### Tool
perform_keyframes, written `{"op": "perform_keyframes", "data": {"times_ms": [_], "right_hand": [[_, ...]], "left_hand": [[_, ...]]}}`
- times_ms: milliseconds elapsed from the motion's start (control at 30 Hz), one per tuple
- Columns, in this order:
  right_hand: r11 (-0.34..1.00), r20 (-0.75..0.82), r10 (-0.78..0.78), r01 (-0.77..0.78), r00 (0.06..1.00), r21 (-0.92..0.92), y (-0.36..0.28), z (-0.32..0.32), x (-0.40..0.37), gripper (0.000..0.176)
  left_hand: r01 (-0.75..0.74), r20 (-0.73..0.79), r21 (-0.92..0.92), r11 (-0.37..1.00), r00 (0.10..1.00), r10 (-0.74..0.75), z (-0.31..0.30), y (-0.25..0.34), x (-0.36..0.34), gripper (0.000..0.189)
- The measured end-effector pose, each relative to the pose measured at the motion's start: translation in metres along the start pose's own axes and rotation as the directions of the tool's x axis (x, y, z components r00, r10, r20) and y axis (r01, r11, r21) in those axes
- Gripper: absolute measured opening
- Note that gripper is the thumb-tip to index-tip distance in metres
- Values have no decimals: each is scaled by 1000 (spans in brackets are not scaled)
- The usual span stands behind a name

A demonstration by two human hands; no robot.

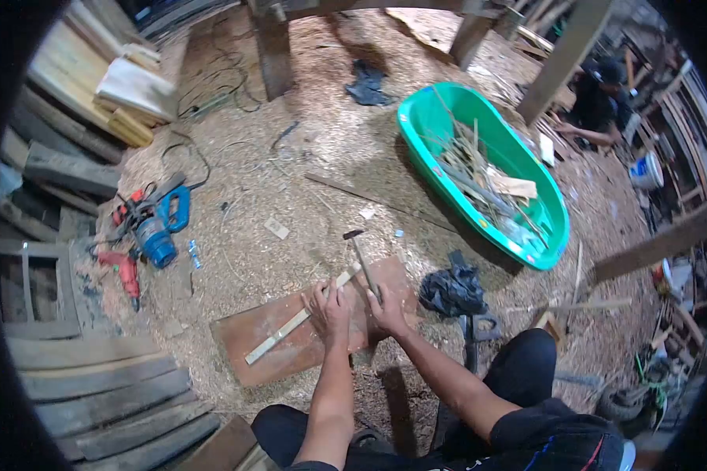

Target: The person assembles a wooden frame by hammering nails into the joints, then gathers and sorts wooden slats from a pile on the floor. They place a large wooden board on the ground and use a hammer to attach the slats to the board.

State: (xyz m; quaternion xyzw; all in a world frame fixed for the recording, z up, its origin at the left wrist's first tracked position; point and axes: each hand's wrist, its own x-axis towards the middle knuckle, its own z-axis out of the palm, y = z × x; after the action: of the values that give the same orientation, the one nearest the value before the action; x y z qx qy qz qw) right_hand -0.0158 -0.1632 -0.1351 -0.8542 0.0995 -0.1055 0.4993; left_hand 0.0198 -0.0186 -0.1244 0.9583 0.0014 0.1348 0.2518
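My right hand [388,312] is closed around the handle of a hammer [360,255], whose dark head points away from me. With my left hand [330,308] I grip a thin, pale wooden strip [279,335] near its upper part. The strip lies slantwise across a reddish-brown board [247,326] on the ground. Both hands are over the board, close together. What the left fingertips pinch besides the strip, if anything, is too small to make out.
A green plastic tub [554,212] with wood scraps stands at the right, near a black plastic bag [452,289]. Blue [155,242] and red [127,275] power tools lie left. Planks [118,392] line the left side. Another person [597,102] crouches far right.
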Motion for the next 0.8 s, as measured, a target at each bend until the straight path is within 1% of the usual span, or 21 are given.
{"op": "perform_keyframes", "data": {"times_ms": [33, 67, 200, 233, 267, 300, 367, 433, 467, 500, 533, 600, 700, 800], "right_hand": [[1000, -10, 4, -4, 1000, -22, -2, 1, -4, 23], [999, -17, 4, -4, 1000, -44, -5, 1, -4, 23], [996, -89, 36, -43, 995, -77, -6, 2, -17, 23], [995, -112, 40, -49, 993, -84, -3, 1, -24, 22], [995, -105, 81, -87, 991, -52, 0, 1, -30, 22], [998, -143, 25, -33, 989, -56, 2, -1, -30, 23], [996, -188, -73, 64, 979, -58, 2, -2, -36, 25], [962, -172, -200, 159, 965, -223, 13, -1, -40, 28], [978, -120, -97, 72, 988, -195, 5, -8, -47, 30], [985, -65, -5, -6, 998, -175, -8, -16, -52, 31], [991, -32, 24, -27, 999, -127, -14, -21, -58, 30], [997, 23, 72, -71, 997, -32, -21, -25, -67, 29], [998, 35, 27, -24, 999, -65, -20, -27, -69, 31], [995, 88, 84, -78, 993, -62, -31, -33, -65, 33]], "left_hand": [[3, -13, -10, 1000, 1000, -4, -1, 1, 1, 32], [23, 27, -34, 999, 999, -23, 1, 0, 1, 34], [40, 6, 71, 997, 999, -40, 7, -4, -1, 35], [40, 49, 60, 997, 998, -43, -2, 2, -2, 34], [45, 78, 49, 998, 996, -49, -11, 8, 0, 33], [57, 99, 41, 998, 993, -61, -17, 12, 4, 33], [21, 94, 19, 1000, 995, -22, -13, 9, 4, 30], [28, 106, 10, 1000, 994, -29, -23, 13, -1, 29], [43, 102, 4, 999, 994, -43, -28, 18, -5, 29], [17, -21, 53, 998, 1000, -16, -10, 10, -16, 29], [-11, -151, 105, 994, 988, 27, 10, 2, -25, 30], [25, -143, 93, 995, 990, -11, 14, -1, -31, 29], [71, -146, 55, 996, 987, -62, 19, 2, -26, 27], [84, -140, 47, 995, 987, -77, 15, 2, -22, 25]]}}
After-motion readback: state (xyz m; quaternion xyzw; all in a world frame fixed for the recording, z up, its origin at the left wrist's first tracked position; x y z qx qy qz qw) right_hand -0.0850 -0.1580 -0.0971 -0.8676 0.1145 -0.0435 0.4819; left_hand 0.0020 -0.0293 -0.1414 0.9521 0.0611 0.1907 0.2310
